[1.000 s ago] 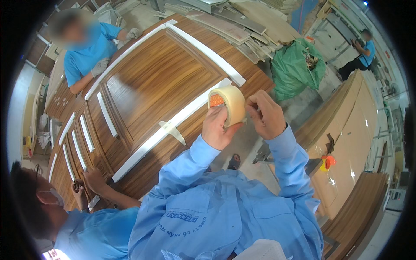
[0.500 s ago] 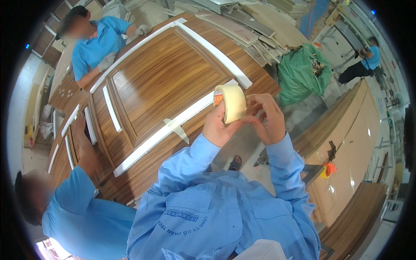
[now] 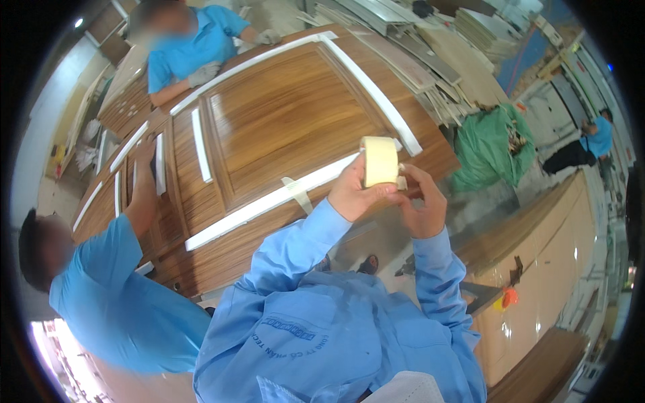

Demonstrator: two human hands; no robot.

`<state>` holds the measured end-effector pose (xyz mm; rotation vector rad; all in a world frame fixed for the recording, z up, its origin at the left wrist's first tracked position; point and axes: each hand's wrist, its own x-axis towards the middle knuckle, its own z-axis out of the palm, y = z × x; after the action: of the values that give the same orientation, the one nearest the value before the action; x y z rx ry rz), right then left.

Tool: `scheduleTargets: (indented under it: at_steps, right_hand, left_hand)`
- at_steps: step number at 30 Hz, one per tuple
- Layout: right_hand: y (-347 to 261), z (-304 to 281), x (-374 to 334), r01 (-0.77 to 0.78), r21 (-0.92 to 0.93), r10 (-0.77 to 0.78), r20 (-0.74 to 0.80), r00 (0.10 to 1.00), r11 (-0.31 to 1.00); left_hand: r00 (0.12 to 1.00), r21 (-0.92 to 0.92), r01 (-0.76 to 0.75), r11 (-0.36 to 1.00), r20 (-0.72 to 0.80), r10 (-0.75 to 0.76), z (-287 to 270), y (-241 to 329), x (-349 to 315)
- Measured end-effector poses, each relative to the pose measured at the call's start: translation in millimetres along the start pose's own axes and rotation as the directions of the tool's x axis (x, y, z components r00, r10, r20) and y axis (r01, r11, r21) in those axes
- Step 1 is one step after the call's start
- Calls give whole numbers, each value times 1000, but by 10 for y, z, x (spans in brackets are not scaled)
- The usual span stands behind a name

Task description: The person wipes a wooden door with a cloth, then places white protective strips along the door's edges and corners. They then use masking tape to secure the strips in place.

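My left hand [image 3: 351,193] grips a roll of pale yellow masking tape [image 3: 381,162], thumb along its lower edge. Close beside it, the fingers of my right hand [image 3: 424,207] pinch a short loose end of the tape [image 3: 402,182] at the roll's lower right. Beyond my hands lies a brown wood-grain door panel [image 3: 289,114] with raised mouldings. A long white strip [image 3: 262,207] runs along its near side. One piece of masking tape [image 3: 297,193] crosses that strip, its near end reaching over the wood.
Two co-workers in blue shirts are at the panel: one near left [image 3: 114,282], another gloved at the far side [image 3: 191,50]. Stacked boards [image 3: 403,57] and a green sack [image 3: 494,144] stand beyond. Wrapped panels [image 3: 537,269] lie to my right, with an orange tape dispenser [image 3: 509,297].
The roll has turned in my left hand, showing more of its outer face. A loose tape end now shows at my right fingers. The whole view has shifted.
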<state>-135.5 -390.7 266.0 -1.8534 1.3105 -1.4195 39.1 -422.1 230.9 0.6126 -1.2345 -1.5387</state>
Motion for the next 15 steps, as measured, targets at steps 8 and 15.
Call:
scheduleTargets:
  at_steps: [8,15]
  right_hand:
    - [343,-75,31,-55,148,62,-41,997,988]
    - [1313,-920,110,-266,-790,478,39,877,553]
  left_hand:
    - [1000,56,-11,998,-19,12,-177,-16,15]
    - [991,-348,-91,933,-124,50,-478,117,-41]
